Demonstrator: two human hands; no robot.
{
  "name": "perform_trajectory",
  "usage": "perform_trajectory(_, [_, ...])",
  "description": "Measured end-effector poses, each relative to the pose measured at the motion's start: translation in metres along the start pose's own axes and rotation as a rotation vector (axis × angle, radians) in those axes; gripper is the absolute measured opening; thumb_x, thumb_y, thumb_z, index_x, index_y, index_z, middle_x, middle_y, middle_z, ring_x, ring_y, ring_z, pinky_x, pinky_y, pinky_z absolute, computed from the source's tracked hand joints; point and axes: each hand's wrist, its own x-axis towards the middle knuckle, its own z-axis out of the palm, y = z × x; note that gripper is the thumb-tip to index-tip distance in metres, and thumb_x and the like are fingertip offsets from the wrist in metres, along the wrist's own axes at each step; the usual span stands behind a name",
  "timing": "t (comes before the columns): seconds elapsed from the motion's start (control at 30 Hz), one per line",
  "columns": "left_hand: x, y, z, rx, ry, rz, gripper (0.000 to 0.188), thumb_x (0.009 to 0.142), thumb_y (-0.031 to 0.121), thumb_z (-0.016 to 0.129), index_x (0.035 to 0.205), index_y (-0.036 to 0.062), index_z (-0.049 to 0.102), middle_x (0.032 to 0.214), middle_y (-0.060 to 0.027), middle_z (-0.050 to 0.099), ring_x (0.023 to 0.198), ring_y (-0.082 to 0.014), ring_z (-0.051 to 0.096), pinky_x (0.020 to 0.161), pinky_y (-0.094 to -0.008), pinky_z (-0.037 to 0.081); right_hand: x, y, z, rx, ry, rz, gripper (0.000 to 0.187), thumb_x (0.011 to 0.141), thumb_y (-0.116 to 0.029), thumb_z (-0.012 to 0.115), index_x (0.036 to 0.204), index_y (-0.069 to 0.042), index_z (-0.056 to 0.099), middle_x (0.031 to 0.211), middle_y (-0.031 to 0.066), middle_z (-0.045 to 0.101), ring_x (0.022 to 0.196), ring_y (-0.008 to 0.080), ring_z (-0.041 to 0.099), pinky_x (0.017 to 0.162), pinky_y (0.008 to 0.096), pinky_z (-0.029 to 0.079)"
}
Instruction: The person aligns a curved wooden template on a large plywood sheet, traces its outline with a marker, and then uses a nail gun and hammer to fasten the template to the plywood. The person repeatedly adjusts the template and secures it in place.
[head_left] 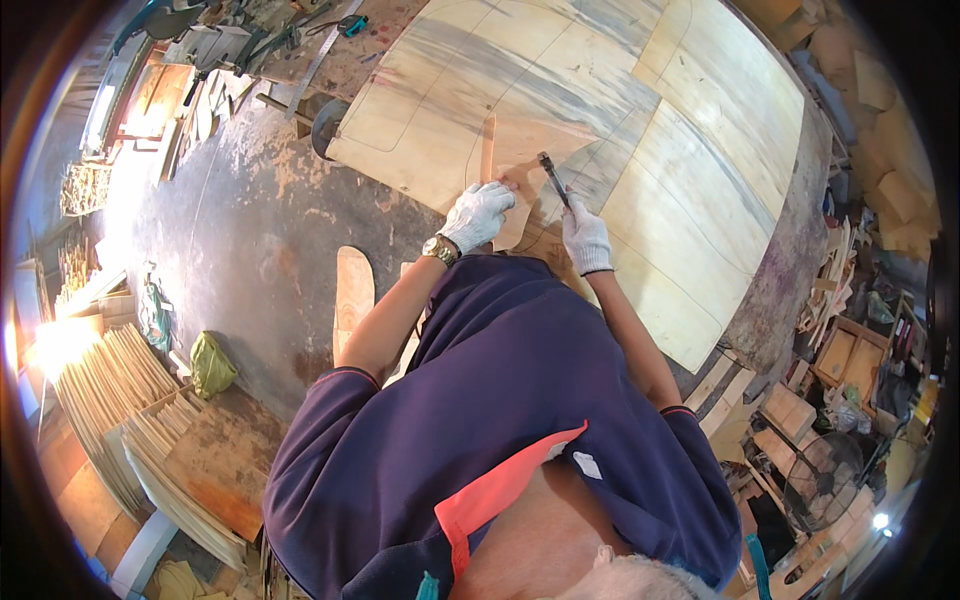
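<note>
My right hand (pixel 587 240), in a white knit glove, is closed round the handle of a hammer (pixel 554 180). The hammer's dark head is raised over a thin, light-brown wooden piece (pixel 545 140) with a pointed right end. My left hand (pixel 480 214), also gloved and with a watch at the wrist, is closed on the near end of a narrow wooden strip (pixel 488 150) along that piece's left side. Its fingertips are partly hidden, so a small thing between them cannot be made out. Beneath lie large pale plywood sheets (pixel 690 270) with curved pencil lines.
A tape measure (pixel 351 26) and other tools lie on the table's far left. A rounded wooden board (pixel 353 295) is beside my left forearm. Stacked curved plywood (pixel 110 385) and a green bag (pixel 211 365) are at left; a fan (pixel 822 480) and wood scraps are at lower right.
</note>
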Motion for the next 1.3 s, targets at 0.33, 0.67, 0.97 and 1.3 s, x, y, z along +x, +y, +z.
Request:
perform_trajectory(0.33, [0.001,-0.004,0.004,0.008,0.047,0.018,0.032,0.08,0.004,0.063,0.11,0.0119,0.067,0.121,-0.0038,0.068,0.138,-0.0276,0.053,0.115,-0.0493,0.041,0.013,-0.008,-0.001,0.214,0.044,0.033,0.03,0.102,-0.014,0.059,0.13,-0.005,0.064,0.083,0.0229,0.066,0.07,0.0325,0.064,0.065,0.0396,0.05])
perform_trajectory(0.67, [0.0,0.001,-0.002,-0.036,0.053,-0.03,0.028,0.082,0.007,0.065,0.11,0.0112,0.067,0.125,-0.0066,0.068,0.138,-0.0284,0.053,0.115,-0.0486,0.041,0.034,-0.023,-0.008,0.088,-0.121,-0.077,0.03,0.102,-0.02,0.062,0.127,-0.004,0.067,0.097,0.0233,0.072,0.085,0.0379,0.071,0.074,0.0397,0.055])
perform_trajectory(0.97, [0.002,0.0,-0.002,-0.037,0.011,-0.061,0.03,0.081,0.009,0.066,0.111,0.011,0.068,0.125,-0.0065,0.069,0.137,-0.0276,0.054,0.113,-0.048,0.042,0.014,-0.03,0.009,0.161,0.075,-0.038,0.03,0.101,-0.019,0.064,0.127,-0.006,0.067,0.085,0.0282,0.066,0.075,0.0431,0.068,0.066,0.0442,0.053])
perform_trajectory(1.3, [0.001,-0.006,-0.002,0.046,0.101,0.058,0.028,0.079,0.009,0.064,0.107,0.0102,0.069,0.116,-0.0126,0.07,0.122,-0.033,0.061,0.107,-0.0488,0.046,0.021,-0.017,0.011,-0.023,-0.025,-0.044,0.03,0.101,-0.022,0.06,0.127,-0.009,0.066,0.081,0.0231,0.069,0.075,0.0423,0.069,0.066,0.0496,0.053])
